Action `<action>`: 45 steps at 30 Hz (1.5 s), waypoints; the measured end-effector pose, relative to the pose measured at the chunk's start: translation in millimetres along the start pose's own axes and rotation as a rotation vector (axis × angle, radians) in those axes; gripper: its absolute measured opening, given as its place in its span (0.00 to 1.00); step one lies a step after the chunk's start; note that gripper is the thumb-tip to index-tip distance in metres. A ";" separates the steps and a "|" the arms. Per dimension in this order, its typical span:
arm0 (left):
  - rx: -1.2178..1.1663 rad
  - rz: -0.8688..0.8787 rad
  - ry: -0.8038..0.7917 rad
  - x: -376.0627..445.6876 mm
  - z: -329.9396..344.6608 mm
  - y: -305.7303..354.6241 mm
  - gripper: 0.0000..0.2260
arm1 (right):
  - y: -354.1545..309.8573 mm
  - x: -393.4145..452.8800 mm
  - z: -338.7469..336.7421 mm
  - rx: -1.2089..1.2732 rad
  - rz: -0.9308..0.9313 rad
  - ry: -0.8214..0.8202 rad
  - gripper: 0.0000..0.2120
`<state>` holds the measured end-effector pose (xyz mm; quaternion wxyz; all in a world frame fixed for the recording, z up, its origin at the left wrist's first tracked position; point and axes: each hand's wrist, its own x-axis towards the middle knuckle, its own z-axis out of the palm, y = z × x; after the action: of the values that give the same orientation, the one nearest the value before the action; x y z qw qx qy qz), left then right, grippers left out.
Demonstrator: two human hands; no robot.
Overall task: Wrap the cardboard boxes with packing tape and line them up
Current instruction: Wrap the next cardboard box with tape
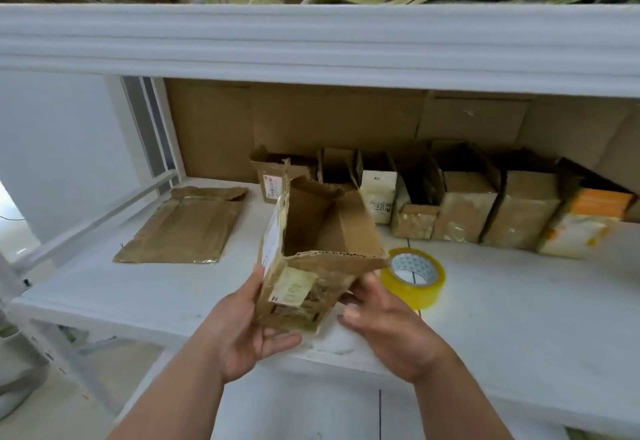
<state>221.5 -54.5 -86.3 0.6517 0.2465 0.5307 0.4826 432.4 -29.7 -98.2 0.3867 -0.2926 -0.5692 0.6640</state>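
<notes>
Box (322, 259) in both hands, open end up, held above the near edge of the shelf (138, 287). Left hand (242, 332) cradles it, fingers curled beneath; right hand (384, 318) braces the side, fingers loosely spread, likely squaring it for taping. Tape roll (414, 277) waits just right; row of boxes (464, 204) lines the far side.

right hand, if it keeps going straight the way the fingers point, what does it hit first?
The right hand points left, fingers already at the held open cardboard box, so it meets that box's side first. The tape roll lies behind it, out of that line.
</notes>
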 end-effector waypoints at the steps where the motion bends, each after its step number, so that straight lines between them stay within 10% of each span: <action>1: 0.051 0.039 0.004 1.0 9.1 -3.9 0.23 | -2.8 -5.3 0.4 -0.062 -0.022 0.068 0.37; 8: 0.272 0.308 0.048 -4.5 94.0 -30.7 0.12 | -26.8 -61.8 -37.1 -0.186 -0.162 0.343 0.20; 24: 0.581 0.299 -0.485 -42.5 361.7 -150.2 0.49 | -71.1 -286.7 -232.1 -0.160 -0.208 0.712 0.21; 32: 0.621 0.237 -0.454 0.0 433.4 -187.0 0.24 | -66.8 -296.9 -305.2 -0.283 -0.068 0.850 0.24; 45: 0.852 0.366 -0.431 113.3 502.1 -172.2 0.21 | -71.6 -217.9 -412.3 -0.477 0.155 1.000 0.19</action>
<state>748.3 71.1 -123.0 0.4928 0.6731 0.4821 0.2676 902.5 8.0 -113.7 0.4827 -0.6922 -0.4277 0.3238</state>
